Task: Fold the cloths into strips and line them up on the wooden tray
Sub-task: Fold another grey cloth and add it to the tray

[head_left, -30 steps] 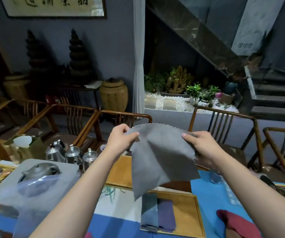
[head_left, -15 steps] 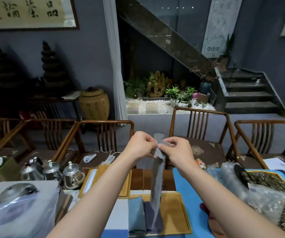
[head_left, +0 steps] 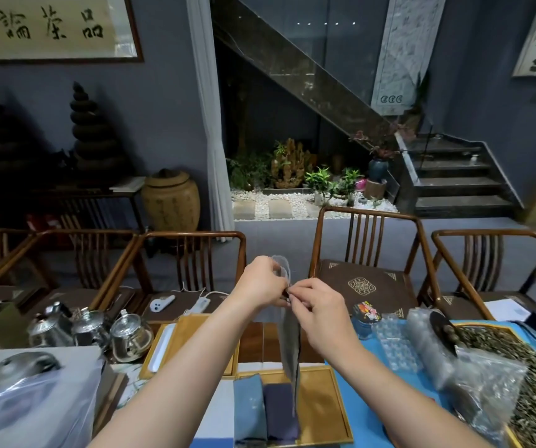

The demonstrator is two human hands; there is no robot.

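A grey cloth (head_left: 290,344) hangs folded into a narrow vertical strip in mid-air above the table. My left hand (head_left: 262,282) pinches its top edge, and my right hand (head_left: 316,307) pinches it just below, the two hands nearly touching. The strip's lower end dangles over the wooden tray (head_left: 328,402). On the tray's left part lie two folded strips side by side: a blue-grey cloth (head_left: 249,405) and a dark purple cloth (head_left: 278,412).
Several metal teapots (head_left: 98,331) stand at the left, behind a plastic-wrapped pot (head_left: 14,367). A second wooden tray (head_left: 195,337) lies behind. Bubble wrap (head_left: 399,344) and a tray of dried tea leaves (head_left: 512,367) sit on the blue mat at right. Wooden chairs line the far side.
The cloth was spread wide between both hands a second ago. The hands came together, folding it into a narrow hanging strip, and my right hand now grips slightly lower.
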